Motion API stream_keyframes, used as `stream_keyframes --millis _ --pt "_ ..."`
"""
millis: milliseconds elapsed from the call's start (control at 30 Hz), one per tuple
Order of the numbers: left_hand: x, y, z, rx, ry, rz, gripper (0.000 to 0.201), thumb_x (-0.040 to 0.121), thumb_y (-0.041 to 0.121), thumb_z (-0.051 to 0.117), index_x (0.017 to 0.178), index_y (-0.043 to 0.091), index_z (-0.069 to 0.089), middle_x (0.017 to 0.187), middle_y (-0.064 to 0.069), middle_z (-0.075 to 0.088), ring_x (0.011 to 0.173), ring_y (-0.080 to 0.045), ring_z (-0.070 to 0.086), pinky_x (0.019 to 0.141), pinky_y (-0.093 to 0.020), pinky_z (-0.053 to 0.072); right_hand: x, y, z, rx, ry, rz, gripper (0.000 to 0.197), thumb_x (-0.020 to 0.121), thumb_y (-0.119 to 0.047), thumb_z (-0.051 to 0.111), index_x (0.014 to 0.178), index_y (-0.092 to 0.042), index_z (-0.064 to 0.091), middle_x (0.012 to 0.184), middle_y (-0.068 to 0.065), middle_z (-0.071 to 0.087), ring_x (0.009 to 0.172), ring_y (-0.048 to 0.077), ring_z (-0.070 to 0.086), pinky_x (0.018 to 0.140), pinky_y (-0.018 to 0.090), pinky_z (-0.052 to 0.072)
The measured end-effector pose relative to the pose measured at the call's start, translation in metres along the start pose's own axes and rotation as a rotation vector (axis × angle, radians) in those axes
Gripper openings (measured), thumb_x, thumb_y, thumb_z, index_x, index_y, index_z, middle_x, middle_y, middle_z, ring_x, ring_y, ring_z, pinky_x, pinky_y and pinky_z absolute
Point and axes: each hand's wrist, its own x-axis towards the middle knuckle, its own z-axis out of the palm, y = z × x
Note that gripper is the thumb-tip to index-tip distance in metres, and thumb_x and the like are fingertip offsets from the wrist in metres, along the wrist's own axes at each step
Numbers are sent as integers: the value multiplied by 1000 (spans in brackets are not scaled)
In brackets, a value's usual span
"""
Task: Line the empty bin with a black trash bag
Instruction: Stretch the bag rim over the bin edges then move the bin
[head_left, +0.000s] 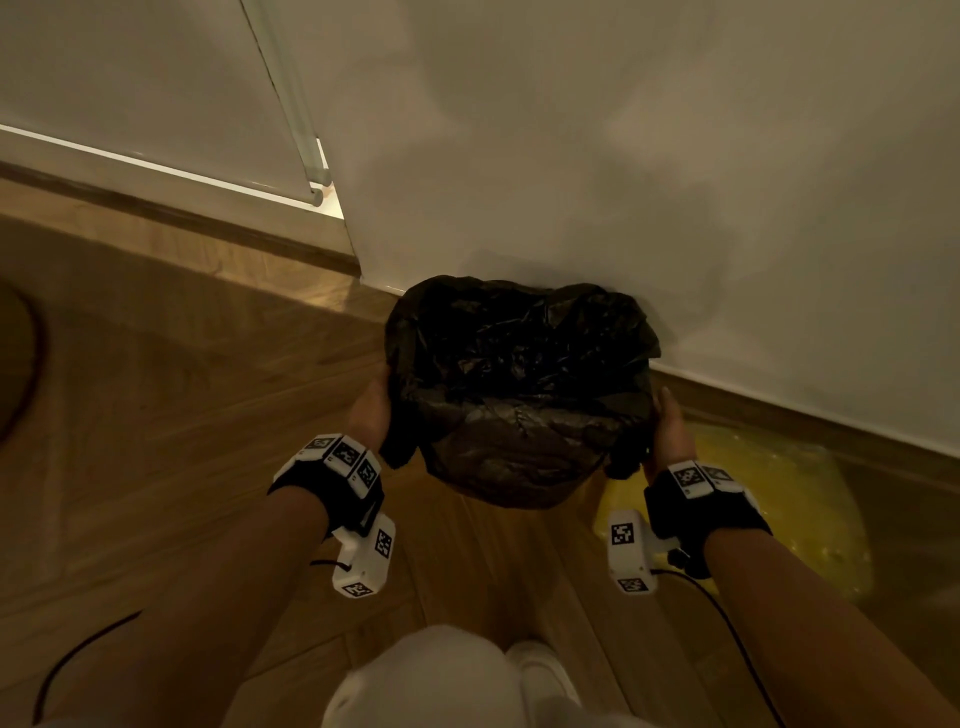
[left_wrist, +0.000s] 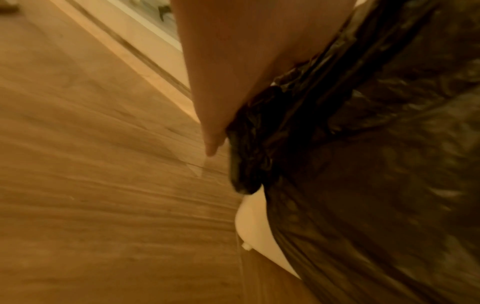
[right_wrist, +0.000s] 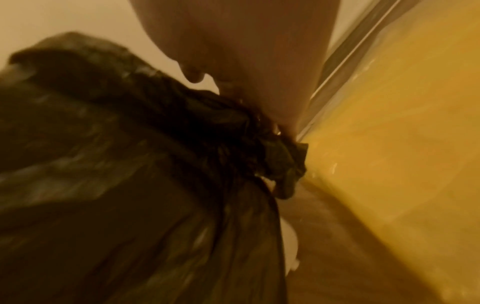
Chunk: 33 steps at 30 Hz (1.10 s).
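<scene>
A black trash bag (head_left: 519, 374) lines the bin on the wooden floor by the wall, its mouth spread wide and its edge folded down over the outside. The bin's white wall (left_wrist: 255, 226) shows only below the bag's hem (right_wrist: 289, 244). My left hand (head_left: 371, 410) lies flat against the bag-covered left side, beside a bunched fold of bag (left_wrist: 249, 156). My right hand (head_left: 670, 423) rests on the right side with its fingers straight, next to another bunched fold (right_wrist: 280, 164). Both wrist views are blurred.
The white wall (head_left: 623, 182) stands right behind the bin. A yellow plastic sheet or bag (head_left: 779, 499) lies on the floor at the right. A door frame (head_left: 306, 156) is at the back left. Cables (head_left: 78, 654) trail on the floor, and my knee (head_left: 431, 675) is below.
</scene>
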Motion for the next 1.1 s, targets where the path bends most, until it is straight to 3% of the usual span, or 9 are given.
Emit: stream_keyframes --millis 133,300,467,667,733,833,933,1033,1100 --pt "-2 6 -13 -6 0 -4 53 98 45 21 136 18 45 131 -13 52 126 -32 47 101 -37 35 -19 -15 -4 -20 54 -12 56 96 -50 27 138 -18 44 149 3 40 137 24 37 97 42 33" --pt "3 1 -19 175 48 97 58 93 56 18 142 30 35 149 -9 39 135 -32 38 114 -43 26 -32 -22 -3 -87 71 -28 55 95 -49 30 139 -19 43 147 1 41 136 24 36 96 41 30" --pt "-12 12 -22 279 150 168 60 91 56 24 135 22 45 141 -12 47 129 -34 44 109 -44 32 -21 -19 -8 -242 75 -107 81 68 -72 38 130 -21 53 139 7 50 126 29 48 107 43 36" --pt "-20 16 -10 -191 -165 30 85 73 78 39 136 23 43 138 -10 50 122 -35 51 103 -49 43 -42 -27 4 -179 -63 -8 44 91 -58 35 112 -24 51 94 -3 55 95 21 50 94 39 40" --pt "-23 17 -8 -284 -200 26 75 78 67 48 136 20 44 137 -10 51 121 -33 52 95 -45 49 -44 -29 8 -144 -76 7 50 87 -60 41 119 -23 54 104 0 55 98 23 51 95 42 44" --pt "-18 13 -2 -337 -244 28 59 87 30 60 140 17 38 133 -11 52 116 -29 55 91 -40 51 -41 -29 13 -150 -117 0 49 85 -47 56 119 -12 56 105 4 62 82 17 59 68 30 48" --pt "-16 10 -6 -273 -272 51 85 69 34 77 141 19 35 133 -9 52 113 -26 56 97 -41 50 -35 -25 15 -129 -137 7 51 86 -30 59 129 -3 52 104 12 65 76 18 60 61 29 47" --pt "-16 4 -14 -88 -372 140 141 20 57 87 144 24 27 135 2 45 124 -20 47 104 -40 44 -36 -21 12 -95 -199 -14 46 90 -29 55 130 -6 51 102 5 65 79 14 61 62 25 48" --pt "-15 -1 -15 52 -401 203 144 23 52 89 147 26 20 144 2 39 132 -20 40 107 -39 40 -37 -17 8 -106 -232 -28 52 89 -31 57 137 -11 46 118 7 61 84 10 60 64 24 47"
